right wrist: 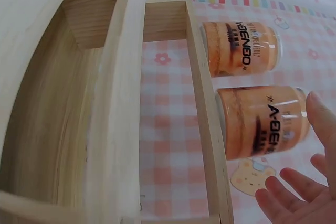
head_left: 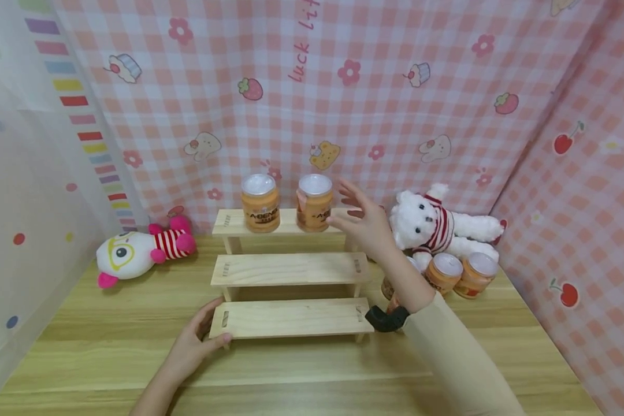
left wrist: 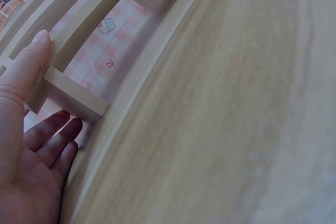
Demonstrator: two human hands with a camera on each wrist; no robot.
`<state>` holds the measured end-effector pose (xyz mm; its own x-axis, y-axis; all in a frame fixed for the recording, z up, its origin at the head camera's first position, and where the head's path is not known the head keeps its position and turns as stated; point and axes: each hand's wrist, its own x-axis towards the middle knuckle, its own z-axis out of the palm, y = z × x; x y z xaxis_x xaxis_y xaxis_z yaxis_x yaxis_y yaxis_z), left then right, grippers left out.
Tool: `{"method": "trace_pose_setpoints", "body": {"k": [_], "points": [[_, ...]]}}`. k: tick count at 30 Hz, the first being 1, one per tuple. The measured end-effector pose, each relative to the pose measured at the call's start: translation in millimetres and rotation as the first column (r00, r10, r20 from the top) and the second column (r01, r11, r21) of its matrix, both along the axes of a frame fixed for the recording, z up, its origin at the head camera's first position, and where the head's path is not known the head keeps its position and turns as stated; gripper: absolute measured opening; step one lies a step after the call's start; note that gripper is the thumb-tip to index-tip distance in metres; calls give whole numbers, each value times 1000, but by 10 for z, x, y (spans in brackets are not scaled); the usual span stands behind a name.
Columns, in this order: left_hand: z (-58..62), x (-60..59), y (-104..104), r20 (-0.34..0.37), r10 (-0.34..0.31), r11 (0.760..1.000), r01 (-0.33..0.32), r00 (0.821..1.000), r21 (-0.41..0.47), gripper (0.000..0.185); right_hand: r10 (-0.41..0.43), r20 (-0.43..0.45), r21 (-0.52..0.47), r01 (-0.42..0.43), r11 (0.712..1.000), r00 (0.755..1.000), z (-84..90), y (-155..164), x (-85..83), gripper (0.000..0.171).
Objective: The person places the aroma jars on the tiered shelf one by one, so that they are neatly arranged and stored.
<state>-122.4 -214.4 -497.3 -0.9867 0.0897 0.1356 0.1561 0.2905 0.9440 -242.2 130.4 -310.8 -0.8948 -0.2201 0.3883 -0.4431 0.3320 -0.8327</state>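
A three-step wooden rack point(head_left: 291, 269) stands on the table. Two orange jars with clear lids, a left jar point(head_left: 260, 205) and a right jar point(head_left: 312, 207), stand upright on its top step. My left hand point(head_left: 193, 342) holds the left end of the bottom step, thumb at the front edge and fingers by the leg point(left wrist: 76, 94). Beside the right jar, my right hand point(head_left: 366, 226) is spread with nothing in its grasp. In the right wrist view its thumb point(right wrist: 321, 121) is right at that jar's lid end, the other fingers apart from it.
More orange jars point(head_left: 477, 277) stand at the right, some partly hidden behind my right forearm. A white plush bear point(head_left: 437, 226) lies behind them. At the left lies a pink and white plush toy point(head_left: 135, 254). Checked cloth point(head_left: 291, 121) hangs behind the rack.
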Motion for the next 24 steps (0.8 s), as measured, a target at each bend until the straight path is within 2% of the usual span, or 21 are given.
{"method": "trace_pose_setpoints", "body": {"k": [3, 6, 10, 18, 24], "points": [[-3, -3, -3, -6, -2, 1000, 2, 1000, 6, 73, -10, -35, 12, 11, 1000, 999, -30, 98, 81, 72], [-3, -4, -2, -8, -8, 1000, 8, 1000, 12, 73, -20, -35, -5, 20, 1000, 999, -76, 200, 170, 72], [-7, -8, -1, -2, -4, 1000, 4, 1000, 9, 73, -43, -27, -16, 43, 999, 999, -189, 361, 273, 72], [-13, -15, 2, -12, -5, 1000, 5, 1000, 4, 73, -116, -83, -1, 117, 993, 990, -379, 601, 525, 70], [-2, -3, 2, -5, -4, 1000, 4, 1000, -3, 73, -143, -104, -23, 142, 990, 984, -521, 742, 657, 67]]}}
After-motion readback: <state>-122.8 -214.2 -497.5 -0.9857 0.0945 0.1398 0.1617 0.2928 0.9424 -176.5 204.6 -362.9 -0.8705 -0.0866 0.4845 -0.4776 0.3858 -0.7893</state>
